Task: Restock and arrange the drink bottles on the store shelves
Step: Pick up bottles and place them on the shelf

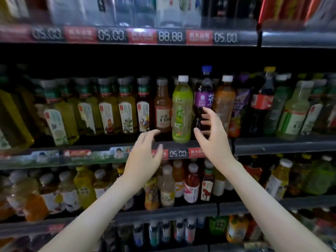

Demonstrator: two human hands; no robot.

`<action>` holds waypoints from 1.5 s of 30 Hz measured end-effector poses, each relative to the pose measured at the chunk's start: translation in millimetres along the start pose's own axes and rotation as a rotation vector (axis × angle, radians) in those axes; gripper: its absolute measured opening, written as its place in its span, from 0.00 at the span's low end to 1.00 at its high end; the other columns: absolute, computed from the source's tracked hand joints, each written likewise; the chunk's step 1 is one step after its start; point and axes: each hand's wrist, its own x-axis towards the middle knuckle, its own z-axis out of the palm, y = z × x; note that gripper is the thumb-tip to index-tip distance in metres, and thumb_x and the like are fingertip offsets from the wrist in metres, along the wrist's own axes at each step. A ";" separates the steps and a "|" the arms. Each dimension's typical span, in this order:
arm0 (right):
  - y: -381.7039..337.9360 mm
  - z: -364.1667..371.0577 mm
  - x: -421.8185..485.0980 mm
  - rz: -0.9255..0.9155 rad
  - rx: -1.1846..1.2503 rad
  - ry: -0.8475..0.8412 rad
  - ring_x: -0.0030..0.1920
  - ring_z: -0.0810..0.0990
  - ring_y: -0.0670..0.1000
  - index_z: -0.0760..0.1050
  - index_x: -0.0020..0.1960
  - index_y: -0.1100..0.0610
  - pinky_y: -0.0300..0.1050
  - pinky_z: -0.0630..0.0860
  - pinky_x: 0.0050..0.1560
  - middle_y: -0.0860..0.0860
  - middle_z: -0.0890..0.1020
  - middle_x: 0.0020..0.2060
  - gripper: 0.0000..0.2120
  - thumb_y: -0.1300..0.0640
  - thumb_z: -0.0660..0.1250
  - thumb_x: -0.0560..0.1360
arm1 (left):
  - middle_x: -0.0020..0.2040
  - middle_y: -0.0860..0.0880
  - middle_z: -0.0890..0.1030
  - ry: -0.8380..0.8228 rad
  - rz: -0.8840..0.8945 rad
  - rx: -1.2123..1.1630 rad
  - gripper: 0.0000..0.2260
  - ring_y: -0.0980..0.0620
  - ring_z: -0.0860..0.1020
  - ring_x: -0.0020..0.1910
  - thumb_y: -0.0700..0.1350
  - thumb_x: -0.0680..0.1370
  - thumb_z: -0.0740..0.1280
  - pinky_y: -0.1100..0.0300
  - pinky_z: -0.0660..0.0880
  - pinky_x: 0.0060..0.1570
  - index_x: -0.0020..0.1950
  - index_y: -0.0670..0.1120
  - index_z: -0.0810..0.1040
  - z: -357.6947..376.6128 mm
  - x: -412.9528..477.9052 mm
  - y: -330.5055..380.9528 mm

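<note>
Both hands are spread, holding nothing. The purple bottle (203, 99) stands near-upright at the shelf (272, 144) front, directly ahead of the right hand (214, 140), whose thumb and fingers flank its lower body. The left hand (143, 157) is farther off, below-left of the green bottle (181, 110).

Two slender forearms, the left forearm (101, 206) and the right forearm (263, 200), show bare from the wrist down to the near edge of the picture. They belong to the person wearing the camera. The left grip (143, 159) and the right grip (214, 140) are likewise bare, with long, slim fingers. A short, pale nail shows on the left thumb (160, 148). Soft focus smooths the finer detail.
</note>
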 end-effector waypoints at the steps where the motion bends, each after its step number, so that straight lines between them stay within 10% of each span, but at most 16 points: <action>1: -1.0 5.5 6.8 0.011 -0.029 -0.002 0.62 0.69 0.42 0.58 0.75 0.52 0.40 0.71 0.63 0.49 0.69 0.66 0.30 0.60 0.66 0.77 | 0.66 0.52 0.70 0.011 0.009 0.028 0.19 0.56 0.68 0.66 0.46 0.80 0.63 0.70 0.61 0.59 0.71 0.48 0.67 -3.9 7.7 -5.6; 7: 5.7 37.0 30.7 0.061 -0.164 0.003 0.74 0.56 0.51 0.47 0.78 0.51 0.42 0.53 0.69 0.53 0.61 0.74 0.39 0.57 0.68 0.76 | 0.67 0.46 0.69 -0.010 0.045 0.066 0.23 0.49 0.68 0.67 0.45 0.80 0.63 0.63 0.65 0.59 0.74 0.48 0.64 0.4 41.9 -26.7; 19: 15.7 23.2 73.1 -0.123 -0.478 0.235 0.67 0.60 0.57 0.54 0.76 0.50 0.61 0.64 0.64 0.58 0.66 0.70 0.37 0.58 0.69 0.72 | 0.71 0.41 0.64 -0.116 0.063 -0.133 0.39 0.45 0.77 0.56 0.50 0.78 0.65 0.59 0.74 0.51 0.77 0.59 0.39 37.6 107.9 20.2; 35: 35.1 -8.8 102.9 -0.063 -0.642 0.052 0.75 0.49 0.53 0.34 0.77 0.47 0.57 0.37 0.71 0.53 0.65 0.73 0.52 0.41 0.70 0.70 | 0.70 0.41 0.58 0.009 -0.078 -0.216 0.47 0.39 0.69 0.64 0.50 0.71 0.73 0.55 0.69 0.54 0.77 0.51 0.43 48.5 138.9 31.8; 45: 16.8 5.3 90.6 -0.081 -0.362 0.013 0.70 0.56 0.55 0.50 0.76 0.55 0.51 0.55 0.71 0.57 0.59 0.68 0.47 0.53 0.75 0.67 | 0.47 0.58 0.72 0.105 -0.197 -0.405 0.42 0.56 0.74 0.45 0.54 0.73 0.72 0.64 0.70 0.42 0.76 0.53 0.46 20.7 96.3 11.3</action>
